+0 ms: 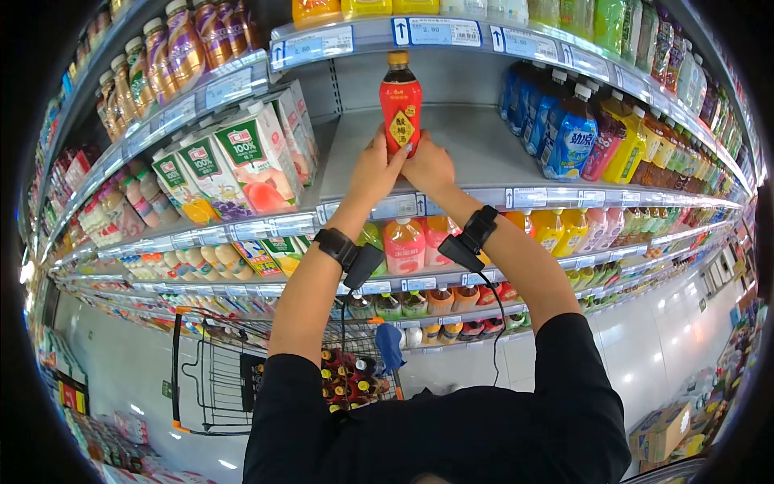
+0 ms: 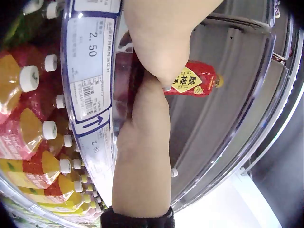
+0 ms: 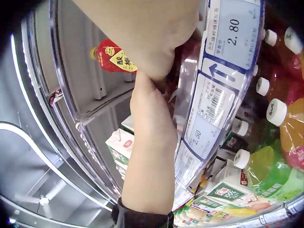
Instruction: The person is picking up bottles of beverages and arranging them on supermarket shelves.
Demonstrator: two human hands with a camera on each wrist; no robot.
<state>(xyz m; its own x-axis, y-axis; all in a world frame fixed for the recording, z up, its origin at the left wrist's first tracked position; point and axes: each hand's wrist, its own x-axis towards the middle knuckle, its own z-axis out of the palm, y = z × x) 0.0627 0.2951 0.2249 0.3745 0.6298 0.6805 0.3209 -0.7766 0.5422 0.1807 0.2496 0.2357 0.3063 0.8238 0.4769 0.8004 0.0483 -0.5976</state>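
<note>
A red bottle with a yellow cap and dark neck stands upright at the front of a shelf bay, its yellow diamond label facing me. My left hand grips its lower part from the left, the thumb across the front. From the right, my right hand holds the same lower part, so the two hands meet around the base. Both wrist views catch the label and cap of the bottle beyond the hands; its base is hidden behind them.
Juice cartons stand left of the bay, blue-labelled bottles to its right. A price-tag rail runs along the shelf's front edge, under my wrists. Pink bottles fill the shelf below. A shopping cart with several dark bottles stands lower left.
</note>
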